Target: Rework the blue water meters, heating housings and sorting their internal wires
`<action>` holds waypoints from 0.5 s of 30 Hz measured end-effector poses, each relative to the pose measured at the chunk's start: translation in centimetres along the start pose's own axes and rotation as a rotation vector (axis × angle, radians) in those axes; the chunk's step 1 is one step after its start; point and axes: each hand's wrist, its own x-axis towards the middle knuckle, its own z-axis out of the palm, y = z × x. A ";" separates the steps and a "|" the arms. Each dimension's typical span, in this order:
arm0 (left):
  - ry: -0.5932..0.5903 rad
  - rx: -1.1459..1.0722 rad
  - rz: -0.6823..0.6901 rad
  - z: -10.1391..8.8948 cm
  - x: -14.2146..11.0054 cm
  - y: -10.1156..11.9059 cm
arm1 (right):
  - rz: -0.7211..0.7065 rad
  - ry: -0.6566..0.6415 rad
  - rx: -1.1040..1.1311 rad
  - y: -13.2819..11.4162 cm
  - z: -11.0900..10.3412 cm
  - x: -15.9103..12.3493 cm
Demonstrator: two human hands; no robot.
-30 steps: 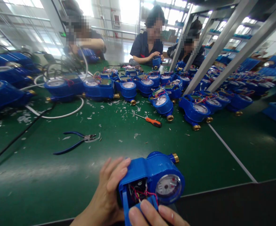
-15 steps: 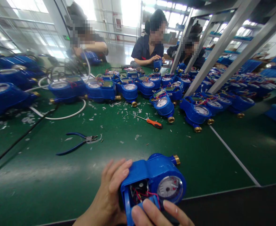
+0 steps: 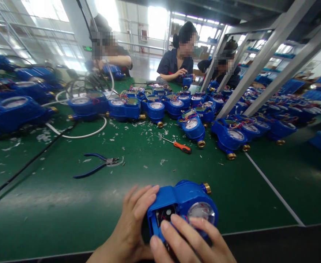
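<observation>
open tabletop (image 3: 248,197) lies right of the held meter (image 3: 166,194); ahead, pliers (image 3: 111,162), screwdriver (image 3: 182,147) and a row of meters (image 3: 155,112) obstruct.

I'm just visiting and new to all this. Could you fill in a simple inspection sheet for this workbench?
Surface: green bench top, strewn with pale scraps, mostly toward the far side and left.
Job's things: one blue water meter in hand, its compartment open, a dark part inside.
Clutter: pliers lying open; orange-and-black screwdriver.
Hands: left hand grips the meter's side; right hand has its fingers spread over the compartment and dial.
Cables: black cable and white cable on the left.
Surroundings: three co-workers opposite, many other meters, grey metal posts.
</observation>
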 end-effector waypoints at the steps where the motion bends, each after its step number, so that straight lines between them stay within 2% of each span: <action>1: -0.009 0.005 -0.001 0.0 0.1 0.0 | 0.001 -0.001 0.034 0.7 -0.3 0.3; 4: -0.035 0.008 -0.036 -0.1 0.4 0.1 | 0.001 -0.029 0.167 2.5 -1.0 0.9; 9: -0.097 -0.101 -0.159 -0.4 1.2 -0.2 | 0.013 -0.435 0.442 5.8 -1.2 3.4; 12: -0.118 -0.270 -0.316 -0.7 2.2 -0.9 | 0.020 -0.530 0.558 8.0 -0.4 5.5; 15: -0.188 -0.372 -0.433 -1.2 3.7 -1.9 | 0.067 -0.653 0.647 10.1 1.3 7.3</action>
